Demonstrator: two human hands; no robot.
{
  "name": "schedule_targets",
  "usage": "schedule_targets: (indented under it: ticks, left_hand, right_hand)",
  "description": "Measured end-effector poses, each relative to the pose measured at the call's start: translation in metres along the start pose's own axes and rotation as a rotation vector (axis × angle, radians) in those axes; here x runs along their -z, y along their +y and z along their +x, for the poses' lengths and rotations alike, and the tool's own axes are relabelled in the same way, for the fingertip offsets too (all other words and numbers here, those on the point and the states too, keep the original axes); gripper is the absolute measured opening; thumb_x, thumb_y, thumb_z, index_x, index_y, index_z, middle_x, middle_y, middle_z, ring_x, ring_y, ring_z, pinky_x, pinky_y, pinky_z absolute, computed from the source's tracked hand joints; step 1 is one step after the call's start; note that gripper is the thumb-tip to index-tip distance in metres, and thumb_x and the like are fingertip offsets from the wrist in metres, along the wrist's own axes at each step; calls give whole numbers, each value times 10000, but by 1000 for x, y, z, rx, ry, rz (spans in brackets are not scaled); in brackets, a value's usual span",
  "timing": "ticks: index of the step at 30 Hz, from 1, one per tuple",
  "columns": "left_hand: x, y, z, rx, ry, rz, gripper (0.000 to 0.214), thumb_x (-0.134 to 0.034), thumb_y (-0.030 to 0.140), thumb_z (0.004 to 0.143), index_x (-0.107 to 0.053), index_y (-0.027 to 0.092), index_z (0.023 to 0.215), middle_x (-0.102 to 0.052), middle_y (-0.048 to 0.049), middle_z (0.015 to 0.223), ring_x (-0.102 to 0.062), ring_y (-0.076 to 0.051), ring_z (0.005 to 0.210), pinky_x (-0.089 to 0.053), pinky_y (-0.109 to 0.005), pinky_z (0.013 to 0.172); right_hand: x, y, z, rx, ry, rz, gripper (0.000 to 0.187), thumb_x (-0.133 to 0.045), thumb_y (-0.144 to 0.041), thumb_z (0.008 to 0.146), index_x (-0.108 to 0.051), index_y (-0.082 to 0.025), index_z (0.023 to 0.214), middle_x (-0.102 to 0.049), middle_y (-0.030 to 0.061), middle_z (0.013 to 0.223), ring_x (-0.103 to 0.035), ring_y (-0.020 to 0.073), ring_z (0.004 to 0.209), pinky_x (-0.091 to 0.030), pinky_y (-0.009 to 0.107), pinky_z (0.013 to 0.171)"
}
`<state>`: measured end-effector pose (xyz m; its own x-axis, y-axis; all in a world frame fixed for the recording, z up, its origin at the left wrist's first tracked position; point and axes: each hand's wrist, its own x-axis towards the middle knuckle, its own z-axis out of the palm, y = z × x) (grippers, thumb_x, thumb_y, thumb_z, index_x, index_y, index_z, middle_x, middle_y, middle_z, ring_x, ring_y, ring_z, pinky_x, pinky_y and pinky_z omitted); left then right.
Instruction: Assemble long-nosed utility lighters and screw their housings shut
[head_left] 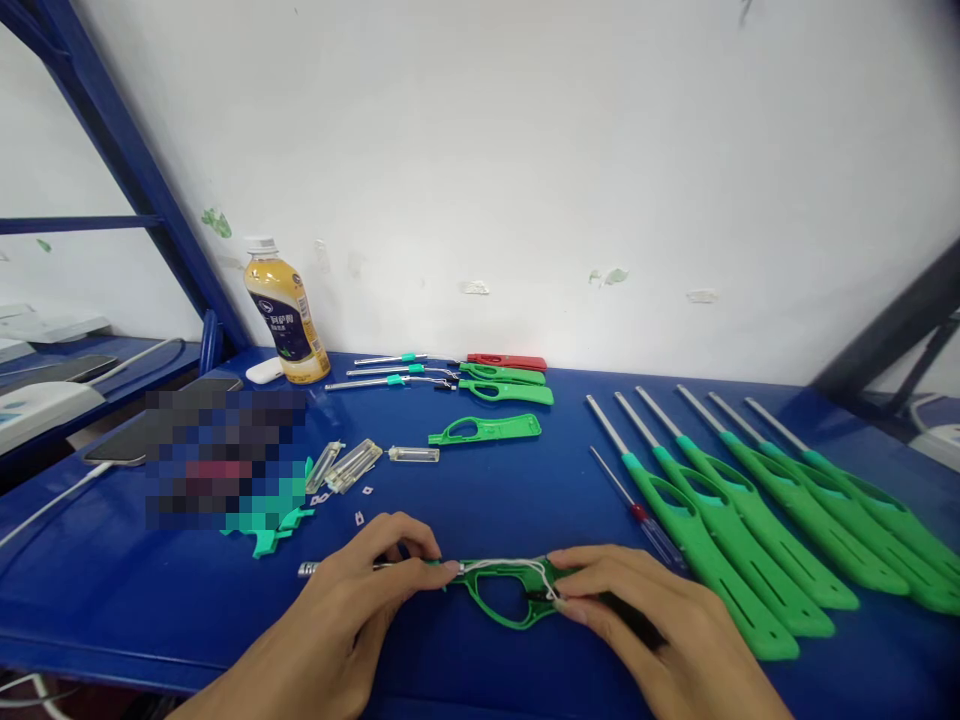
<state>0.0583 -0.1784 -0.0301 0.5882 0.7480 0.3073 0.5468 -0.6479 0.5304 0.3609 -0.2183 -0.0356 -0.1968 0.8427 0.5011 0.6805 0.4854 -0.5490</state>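
Observation:
Low in the middle lies an opened green long-nosed lighter housing (pixel 517 624), its inside facing up. White wires (pixel 514 563) run along its upper edge to a small black part (pixel 538 596) by the trigger loop. My left hand (pixel 367 590) pinches the neck end, where the metal tube (pixel 307 569) joins; that hand covers most of the tube. My right hand (pixel 645 605) is closed at the handle end, thumb and fingertips on the housing beside the black part. Its palm hides the rest of the handle.
Finished green lighters (pixel 720 540) and a screwdriver (pixel 637 512) lie right. Behind are partly assembled lighters (pixel 502 375) and a bare green shell (pixel 499 429). Clear fuel tanks (pixel 354 465), teal pieces (pixel 274 510), a bottle (pixel 285 315) and a phone (pixel 165 420) occupy the left.

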Motion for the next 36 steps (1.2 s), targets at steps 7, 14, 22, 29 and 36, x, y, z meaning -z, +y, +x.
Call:
schedule_targets:
  ticks: [7,14,22,29,36]
  left_hand:
    - [-1,0,0,116,18,-62,400,-435,293,1101,-826,374,1125,-730,-40,1151,-715,-182,902,-639,-307,847]
    - [-11,2,-1,20,157,14,549,-320,168,1089,-839,346,1098,-755,-53,1111,-733,-160,907,-624,-258,823]
    - [3,12,2,-36,-28,113,527,-356,90,1060,-767,334,1282,-717,-65,1269,-729,-168,1088,-623,-278,954]
    - [-3,11,4,7,66,2,292,-594,225,1069,-818,338,1218,-758,-34,1198,-759,-173,1024,-627,-258,908]
    - [-4,2,12,-48,171,-123,244,-692,97,988,-842,288,1013,-816,22,986,-786,-134,869,-615,-180,810]
  right_hand:
    - [-1,3,-2,6,-1,-1,289,-588,-500,1088,-800,-346,966,-845,-67,1055,-824,121,930,-631,146,853]
    - [-1,2,-3,15,-13,2,277,-596,-480,1088,-795,-344,953,-842,-71,1065,-820,114,938,-628,142,855]
    - [-1,4,-3,5,-43,-13,286,-586,-470,1093,-804,-326,976,-840,-34,1094,-818,135,971,-634,166,875]
    - [0,3,-3,25,-11,-13,291,-585,-482,1093,-797,-336,959,-841,-63,1072,-819,115,950,-618,135,873]
    - [1,1,-1,35,1,-8,285,-581,-481,1096,-792,-354,952,-839,-88,1074,-816,99,956,-608,118,878]
